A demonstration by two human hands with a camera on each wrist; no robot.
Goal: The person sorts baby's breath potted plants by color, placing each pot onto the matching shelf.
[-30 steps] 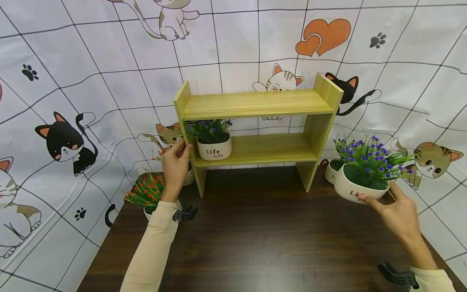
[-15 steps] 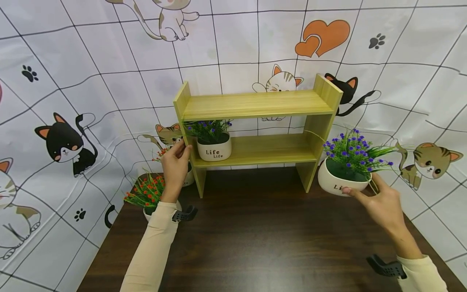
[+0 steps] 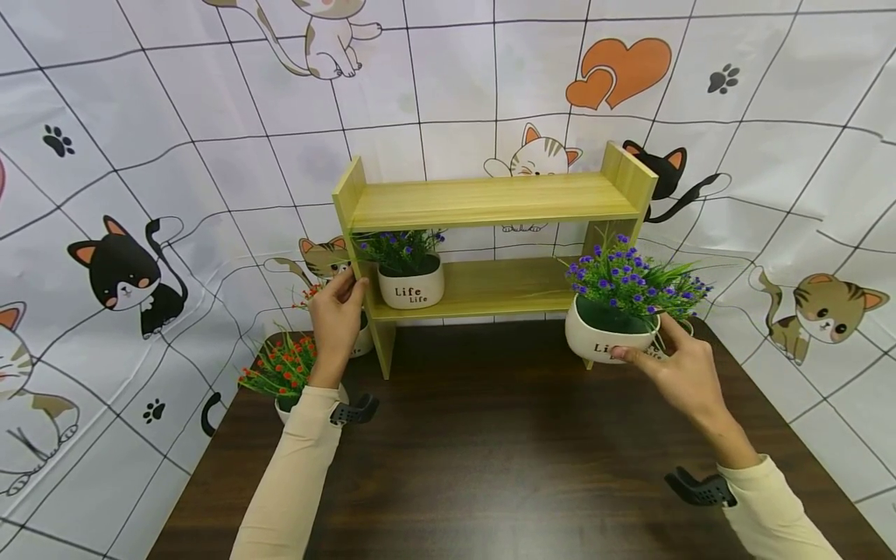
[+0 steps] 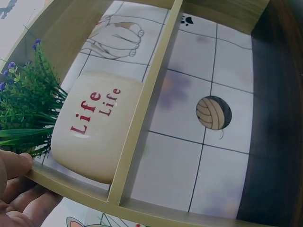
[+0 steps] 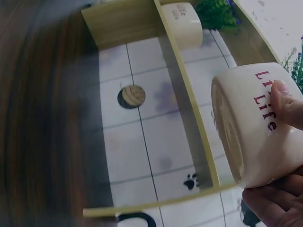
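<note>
My right hand (image 3: 682, 373) grips a white oval flowerpot (image 3: 605, 330) of purple flowers, thumb on its printed front. The pot is raised off the table, in front of the right end of a light wooden shelf (image 3: 490, 202). In the right wrist view the held flowerpot (image 5: 251, 127) shows its underside beside the middle board. My left hand (image 3: 336, 319) pinches the shelf's left side panel between thumb and fingers. Just inside that panel, a second purple-flowered pot (image 3: 411, 286) stands upright on the middle board, its "Life" lettering (image 4: 90, 111) facing out.
Left of the shelf, a red-flowered pot (image 3: 283, 373) stands on the dark table (image 3: 490, 451), with another red-flowered pot (image 3: 364, 338) farther back, partly hidden. Behind my right hand, one more white pot (image 3: 682, 327) is mostly covered. A cat-patterned wall covering (image 3: 462, 85) rises behind.
My right hand has carried the purple-flowered pot leftward and slightly up, from right of the shelf to in front of its right end. The left hand has stayed on the side panel.
</note>
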